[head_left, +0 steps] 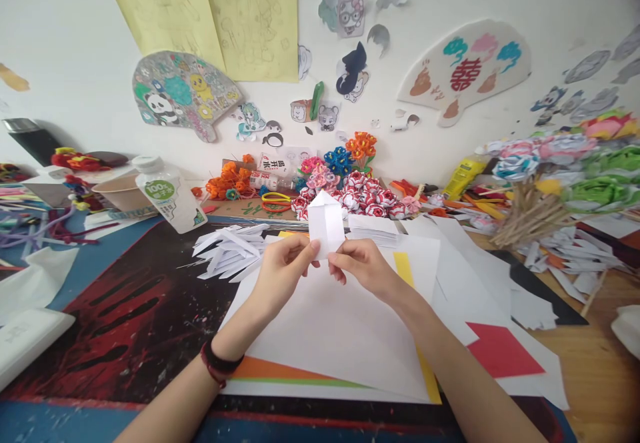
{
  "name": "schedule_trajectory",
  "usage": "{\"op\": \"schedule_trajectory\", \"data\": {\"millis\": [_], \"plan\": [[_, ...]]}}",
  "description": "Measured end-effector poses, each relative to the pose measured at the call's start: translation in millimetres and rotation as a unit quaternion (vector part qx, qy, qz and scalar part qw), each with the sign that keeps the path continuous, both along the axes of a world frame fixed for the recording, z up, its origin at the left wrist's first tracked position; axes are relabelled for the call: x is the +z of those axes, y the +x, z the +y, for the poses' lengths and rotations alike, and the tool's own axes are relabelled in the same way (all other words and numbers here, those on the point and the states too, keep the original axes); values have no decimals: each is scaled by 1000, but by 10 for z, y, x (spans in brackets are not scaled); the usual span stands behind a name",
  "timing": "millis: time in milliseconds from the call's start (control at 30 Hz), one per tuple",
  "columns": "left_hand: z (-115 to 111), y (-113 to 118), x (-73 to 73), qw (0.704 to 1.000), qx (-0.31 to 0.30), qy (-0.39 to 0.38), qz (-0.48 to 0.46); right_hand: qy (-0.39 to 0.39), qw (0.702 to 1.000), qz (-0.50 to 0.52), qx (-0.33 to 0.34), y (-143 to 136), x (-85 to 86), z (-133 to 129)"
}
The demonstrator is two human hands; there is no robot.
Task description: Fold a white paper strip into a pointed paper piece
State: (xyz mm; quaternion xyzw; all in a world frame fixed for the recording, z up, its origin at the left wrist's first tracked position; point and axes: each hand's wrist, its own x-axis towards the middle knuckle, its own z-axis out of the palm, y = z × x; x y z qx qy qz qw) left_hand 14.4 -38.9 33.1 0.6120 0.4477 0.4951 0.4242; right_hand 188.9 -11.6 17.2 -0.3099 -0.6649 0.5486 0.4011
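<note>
Both hands are up over the middle of the desk (pixel 125 323) working one small folded white paper piece (pixel 326 224), which has a pointed top and stands pretty much upright. The left hand (pixel 283 269) has its grip pinched on the lower left edge, thumb in front, and the right hand (pixel 364 268) is pinched on the lower right corner the same way, so the piece sits between the two sets of fingertips, lifted clear of the big white sheets (pixel 330 329) spread underneath. Just left of the hands there's a fanned-out pile of folded white pieces (pixel 227 249) lying on the dark mat. A plastic bottle (pixel 169 193) stands further back on the left, and a heap of paper flowers (pixel 357 196) in red, pink, blue and orange sits against the wall right behind the held piece. Red paper (pixel 503 353) pokes out from under the sheets on the right, and there's a dark band on the left wrist (pixel 217 363).
</note>
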Motion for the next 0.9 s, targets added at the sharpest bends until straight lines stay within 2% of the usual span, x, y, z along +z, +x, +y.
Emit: {"op": "schedule_trajectory", "data": {"millis": [167,233,300,400,500,567,600,700,800,900], "plan": [[-10,-12,14,999,2,17,46,33,998,-14,-43,1,72,-6],[-11,-28,21,993,9,44,109,43,997,-17,-67,6,78,0],[-1,-59,22,975,47,111,188,39,996,-14,-84,17,73,13],[37,-132,1,904,113,267,314,23,995,-6,-92,40,58,36],[78,-209,-40,808,83,403,421,11,996,-3,-84,57,46,50],[93,-246,-63,767,59,452,452,7,997,-10,-77,60,40,52],[96,-259,-70,756,52,465,458,7,997,-15,-74,60,38,52],[97,-277,-75,748,32,469,469,12,997,-28,-65,58,34,51],[98,-272,-68,755,15,457,471,14,998,-17,-65,53,32,54],[92,-238,-60,768,43,445,459,6,998,13,-68,41,22,60]]}}
